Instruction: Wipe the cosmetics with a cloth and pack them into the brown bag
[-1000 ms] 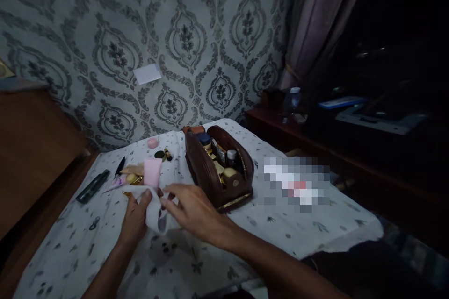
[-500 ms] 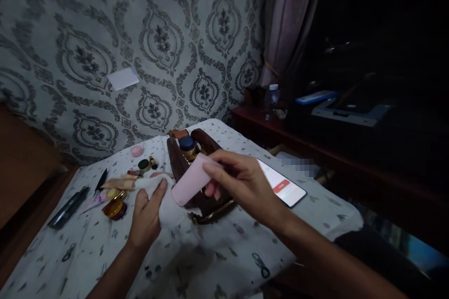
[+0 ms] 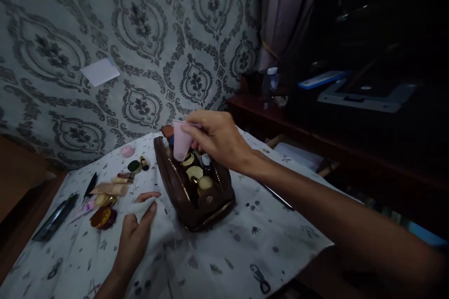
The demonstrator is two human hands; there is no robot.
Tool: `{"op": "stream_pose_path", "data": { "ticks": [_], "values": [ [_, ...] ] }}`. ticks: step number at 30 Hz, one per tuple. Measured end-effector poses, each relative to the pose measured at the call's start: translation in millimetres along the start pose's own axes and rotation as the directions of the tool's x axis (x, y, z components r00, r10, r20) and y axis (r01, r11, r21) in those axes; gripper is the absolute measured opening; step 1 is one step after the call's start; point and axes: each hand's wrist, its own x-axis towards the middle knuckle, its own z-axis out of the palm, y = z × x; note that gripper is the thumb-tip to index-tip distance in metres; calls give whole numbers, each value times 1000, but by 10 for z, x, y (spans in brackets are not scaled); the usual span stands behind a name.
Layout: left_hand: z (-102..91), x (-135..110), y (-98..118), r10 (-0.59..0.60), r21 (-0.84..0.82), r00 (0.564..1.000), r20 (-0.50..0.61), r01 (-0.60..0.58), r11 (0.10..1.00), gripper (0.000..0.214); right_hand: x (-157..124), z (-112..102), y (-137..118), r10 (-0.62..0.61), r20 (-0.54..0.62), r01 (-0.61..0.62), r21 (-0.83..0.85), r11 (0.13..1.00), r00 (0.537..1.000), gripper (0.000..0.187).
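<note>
My right hand [image 3: 219, 140] grips a pale pink squeeze tube [image 3: 182, 140] by its flat end, cap end down, over the far part of an open brown toiletry bag [image 3: 175, 182]. Inside the bag stand several jars and bottles with gold lids [image 3: 194, 174], and a white-capped bottle [image 3: 206, 160]. My left hand [image 3: 140, 224] is closed on a white cloth [image 3: 154, 217], low over the table to the left of the bag.
Left of the bag lie a pink jar [image 3: 126, 151], a dark green lid [image 3: 133, 166], beige tubes [image 3: 110, 189], an amber jar [image 3: 103, 217] and a dark glossy case [image 3: 56, 217]. A phone [image 3: 277, 195] is mostly behind my right forearm. A plastic bottle [image 3: 271, 81] stands on the dark red ledge.
My right hand has carried the pink tube away from the cloth, up and over the bag, turning it more upright. My left hand has moved down and left with the cloth.
</note>
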Motion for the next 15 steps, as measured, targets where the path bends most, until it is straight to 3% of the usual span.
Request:
{"op": "stream_pose_path", "data": {
  "ticks": [4, 9, 15],
  "values": [
    [-6, -45, -66, -83, 16, 996, 35, 83, 996, 48, 188, 292, 171, 17, 185, 2, -100, 995, 983, 20],
    [45, -78, -178, -117, -17, 991, 69, 119, 993, 47, 353, 562, 327, 134, 304, -76, -196, 978, 943, 20],
    [42, -47, -237, -100, 36, 981, 163, 96, 995, 39, 447, 731, 428, 300, 444, -137, -362, 922, 844, 20]
  ]
}}
